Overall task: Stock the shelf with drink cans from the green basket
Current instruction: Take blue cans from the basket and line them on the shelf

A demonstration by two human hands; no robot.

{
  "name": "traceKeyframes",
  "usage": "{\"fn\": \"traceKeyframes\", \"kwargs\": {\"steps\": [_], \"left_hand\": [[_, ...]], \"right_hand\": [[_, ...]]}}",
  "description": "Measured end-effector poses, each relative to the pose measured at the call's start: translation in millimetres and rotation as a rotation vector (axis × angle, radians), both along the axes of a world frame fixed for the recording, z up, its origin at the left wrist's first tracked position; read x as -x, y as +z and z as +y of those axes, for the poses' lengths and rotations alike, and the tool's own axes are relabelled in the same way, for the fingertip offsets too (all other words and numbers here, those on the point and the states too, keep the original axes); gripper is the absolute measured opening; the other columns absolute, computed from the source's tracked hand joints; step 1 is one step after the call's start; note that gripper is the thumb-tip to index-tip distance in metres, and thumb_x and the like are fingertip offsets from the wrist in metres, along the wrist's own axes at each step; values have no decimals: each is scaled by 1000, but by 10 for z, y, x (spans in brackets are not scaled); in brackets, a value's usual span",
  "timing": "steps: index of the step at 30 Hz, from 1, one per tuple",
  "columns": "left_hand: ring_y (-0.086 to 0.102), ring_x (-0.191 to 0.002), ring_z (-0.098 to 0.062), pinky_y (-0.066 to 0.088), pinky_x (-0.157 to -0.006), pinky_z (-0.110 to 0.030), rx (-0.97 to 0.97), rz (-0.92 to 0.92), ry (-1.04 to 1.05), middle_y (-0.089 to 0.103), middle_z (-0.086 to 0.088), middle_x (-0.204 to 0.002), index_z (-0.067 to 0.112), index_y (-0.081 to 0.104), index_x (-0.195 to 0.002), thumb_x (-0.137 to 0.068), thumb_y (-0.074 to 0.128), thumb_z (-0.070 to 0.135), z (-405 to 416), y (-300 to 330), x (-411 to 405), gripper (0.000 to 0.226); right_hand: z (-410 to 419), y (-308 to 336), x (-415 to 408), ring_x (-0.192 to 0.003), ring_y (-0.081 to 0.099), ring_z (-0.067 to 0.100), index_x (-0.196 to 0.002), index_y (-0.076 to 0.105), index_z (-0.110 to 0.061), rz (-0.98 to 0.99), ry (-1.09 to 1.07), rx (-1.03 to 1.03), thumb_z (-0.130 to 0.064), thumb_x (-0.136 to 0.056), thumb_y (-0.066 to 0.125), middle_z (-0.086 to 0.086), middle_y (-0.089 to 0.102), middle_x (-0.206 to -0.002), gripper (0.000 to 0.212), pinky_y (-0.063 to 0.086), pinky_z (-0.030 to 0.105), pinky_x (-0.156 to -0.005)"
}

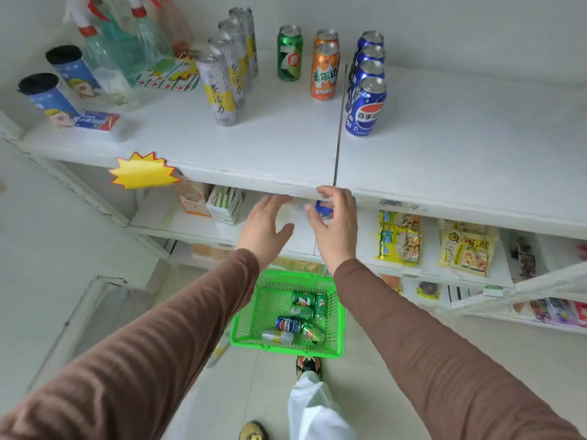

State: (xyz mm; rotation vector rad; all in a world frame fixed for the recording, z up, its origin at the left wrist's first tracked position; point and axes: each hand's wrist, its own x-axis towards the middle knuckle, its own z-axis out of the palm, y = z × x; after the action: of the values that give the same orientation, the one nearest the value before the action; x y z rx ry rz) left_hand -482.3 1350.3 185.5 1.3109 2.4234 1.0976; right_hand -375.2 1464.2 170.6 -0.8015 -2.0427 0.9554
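Right hand [335, 217] has its fingers curled round a blue can [323, 208], just under the front lip of the shelf [254, 144]. Left hand [265, 223] is loose and flat beside it, holding nothing. Our worry from here: we're right below that edge, so lifting straight up could clip the can on it and knock it loose. The blue row [365, 87] is packed tight too, so one nudge might topple the front one. Down in the basket [244, 339] we've got green cans [306, 304], one more blue [287, 324] and a silver one [278, 337], all lying flat.
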Motion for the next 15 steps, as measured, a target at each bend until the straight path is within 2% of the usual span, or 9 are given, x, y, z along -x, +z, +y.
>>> {"fn": "traceKeyframes", "kwargs": {"steps": [3, 5, 12, 15], "left_hand": [[53, -112, -24, 45, -96, -38, 65, -37, 13, 56, -4, -122, 15, 53, -127, -80, 66, 14, -481, -408, -87, 49], [53, -113, -24, 44, -97, -36, 133, -66, 25, 56, -5, -122, 15, 52, -128, -81, 67, 15, -767, -730, -166, 50], [49, -122, -26, 38, -105, -36, 385, -198, 55, 52, -7, -131, 14, 46, -136, -82, 67, 19, -1364, -1993, -446, 58], [46, -124, -26, 35, -106, -34, 468, -243, 70, 51, -8, -133, 14, 44, -138, -82, 67, 20, -1404, -2616, -508, 61]], "right_hand": [[-416, -431, -148, -93, 53, 15, -115, 61, -23, -92, 12, 52, -20, -89, 67, -7, 54, -111, 28, 47, 29, -78], [-635, -767, -266, -92, 52, 14, -113, 62, -20, -148, 18, 99, -17, -89, 68, -8, 54, -108, 25, 46, 27, -79], [-989, -2046, -551, -93, 57, 20, -110, 64, -15, -410, 35, 284, -14, -90, 69, -2, 58, -108, 21, 49, 40, -85], [-1004, -2695, -564, -101, 59, 22, -113, 62, -15, -537, 73, 366, -15, -91, 69, 0, 59, -113, 23, 49, 38, -88]]}}
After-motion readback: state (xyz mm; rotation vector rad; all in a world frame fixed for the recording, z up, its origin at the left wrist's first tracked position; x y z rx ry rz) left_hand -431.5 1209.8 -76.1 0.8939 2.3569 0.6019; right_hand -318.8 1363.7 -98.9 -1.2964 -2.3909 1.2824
